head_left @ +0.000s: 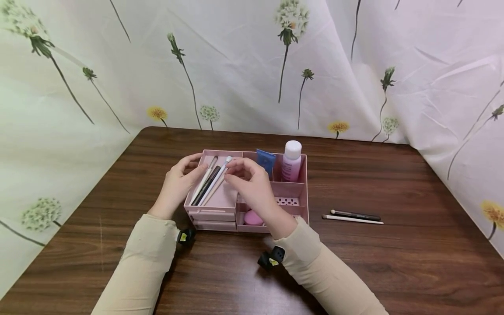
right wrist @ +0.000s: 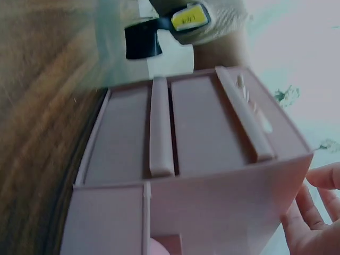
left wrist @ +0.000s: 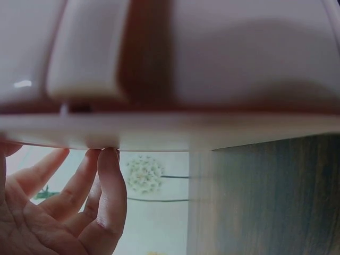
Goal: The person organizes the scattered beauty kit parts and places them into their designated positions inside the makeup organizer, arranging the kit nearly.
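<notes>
A pink desktop organizer [head_left: 214,217] stands on the table. Its upper left tray holds several makeup brushes [head_left: 207,186], lying slanted side by side. My left hand [head_left: 177,183] grips the organizer's left wall, thumb over the rim and fingertips against the outside, as the left wrist view shows. Over the tray, my right hand [head_left: 253,183] has its fingers bent, with thumb and forefinger apart. Its thumb is close to the upper end of the rightmost brush, which the hand partly hides. A black brush [head_left: 356,215] and a white brush [head_left: 352,219] lie to the organizer's right.
A pink bottle [head_left: 291,164] with a white cap and a blue tube [head_left: 266,161] stand in the organizer's back compartments. A round pink item [head_left: 253,218] sits in the front one. Behind the brown table [head_left: 354,271] hangs a flowered white cloth [head_left: 244,65].
</notes>
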### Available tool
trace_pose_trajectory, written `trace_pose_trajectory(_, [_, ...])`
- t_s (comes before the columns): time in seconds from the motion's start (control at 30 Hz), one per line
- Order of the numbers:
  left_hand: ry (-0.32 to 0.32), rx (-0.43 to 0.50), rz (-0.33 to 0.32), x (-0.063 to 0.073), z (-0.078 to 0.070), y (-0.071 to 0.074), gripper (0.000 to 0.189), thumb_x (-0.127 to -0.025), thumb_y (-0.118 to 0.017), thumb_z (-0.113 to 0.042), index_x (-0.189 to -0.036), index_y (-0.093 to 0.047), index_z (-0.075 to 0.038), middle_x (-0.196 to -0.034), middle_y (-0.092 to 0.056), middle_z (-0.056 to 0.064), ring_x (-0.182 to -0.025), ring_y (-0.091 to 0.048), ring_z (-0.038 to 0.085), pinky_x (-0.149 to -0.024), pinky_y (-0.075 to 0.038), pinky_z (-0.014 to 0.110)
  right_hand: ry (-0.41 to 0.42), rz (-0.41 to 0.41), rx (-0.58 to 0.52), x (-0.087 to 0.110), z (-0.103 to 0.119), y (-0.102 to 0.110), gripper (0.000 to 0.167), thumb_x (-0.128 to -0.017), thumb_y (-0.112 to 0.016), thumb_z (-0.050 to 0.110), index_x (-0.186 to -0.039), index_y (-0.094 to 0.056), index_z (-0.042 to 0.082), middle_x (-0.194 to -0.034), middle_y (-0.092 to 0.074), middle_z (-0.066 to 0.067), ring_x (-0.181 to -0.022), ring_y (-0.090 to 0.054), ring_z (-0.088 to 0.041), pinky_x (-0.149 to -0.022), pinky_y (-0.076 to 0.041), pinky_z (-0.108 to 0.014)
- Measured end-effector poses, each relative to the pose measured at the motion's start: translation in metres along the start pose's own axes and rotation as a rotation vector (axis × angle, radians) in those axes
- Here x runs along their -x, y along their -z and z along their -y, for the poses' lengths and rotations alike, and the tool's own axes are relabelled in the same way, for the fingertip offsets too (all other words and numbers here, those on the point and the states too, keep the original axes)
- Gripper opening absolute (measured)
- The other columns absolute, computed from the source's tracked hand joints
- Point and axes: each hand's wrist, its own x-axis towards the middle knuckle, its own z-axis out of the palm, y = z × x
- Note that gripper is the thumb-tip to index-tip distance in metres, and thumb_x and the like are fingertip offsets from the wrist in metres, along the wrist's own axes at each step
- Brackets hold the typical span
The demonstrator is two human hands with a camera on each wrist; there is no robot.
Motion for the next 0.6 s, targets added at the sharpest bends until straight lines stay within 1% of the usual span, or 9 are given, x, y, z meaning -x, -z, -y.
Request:
trace_pose_trajectory(0.1, [-0.009,-0.002,-0.005,0.000,0.001,0.000,0.052,-0.100,-0.057,-0.038,-0.143,-0.051,-0.009,-0.129,-0.059,0.023,-0.117,-0.056,0.035,-0.099,-0.042,0.045,0.022,0.016,0.010,0.008,0.003,0.000,0.020,-0.089,-0.069,0.002,-0.109,-0.068,0.002,-0.102,-0.070,-0.016,-0.088,-0.064,-0.010,-0.085,-0.051,-0.024])
trace_pose_trajectory(0.17, [-0.005,0.001,-0.003,0.000,0.000,0.000,0.052,-0.100,-0.057,-0.038,-0.143,-0.051,-0.010,-0.129,-0.059,0.023,-0.118,-0.057,0.035,-0.099,-0.042,0.046,0.018,0.024,-0.002,0.012,0.005,0.001,0.021,-0.089,-0.069,0.002,-0.110,-0.068,0.001,-0.103,-0.070,-0.016,-0.090,-0.064,-0.010,-0.087,-0.051,-0.024])
trace_pose_trajectory(0.33, [0.009,0.004,0.005,0.000,0.000,-0.001,0.053,-0.100,-0.057,-0.038,-0.144,-0.050,-0.010,-0.130,-0.058,0.023,-0.119,-0.056,0.036,-0.099,-0.043,0.047,0.025,0.047,-0.047,0.021,0.011,0.006,0.023,-0.089,-0.068,0.001,-0.112,-0.066,-0.003,-0.104,-0.070,-0.018,-0.094,-0.066,-0.012,-0.085,-0.052,-0.023])
trace_pose_trajectory(0.47, [0.007,-0.001,0.004,0.000,0.001,-0.001,0.053,-0.100,-0.057,-0.038,-0.145,-0.049,-0.009,-0.130,-0.057,0.023,-0.119,-0.056,0.036,-0.099,-0.043,0.048,0.046,0.076,-0.074,0.028,0.012,0.013,0.024,-0.089,-0.067,-0.002,-0.112,-0.064,-0.005,-0.105,-0.069,-0.021,-0.097,-0.068,-0.016,-0.085,-0.054,-0.024])
trace_pose_trajectory(0.6, [0.001,-0.003,0.002,0.000,0.001,0.000,0.054,-0.100,-0.056,-0.039,-0.145,-0.049,-0.010,-0.130,-0.057,0.023,-0.119,-0.055,0.036,-0.100,-0.042,0.049,0.054,0.079,-0.086,0.034,0.015,0.021,0.025,-0.089,-0.067,-0.003,-0.114,-0.063,-0.007,-0.104,-0.069,-0.022,-0.096,-0.069,-0.015,-0.085,-0.055,-0.025])
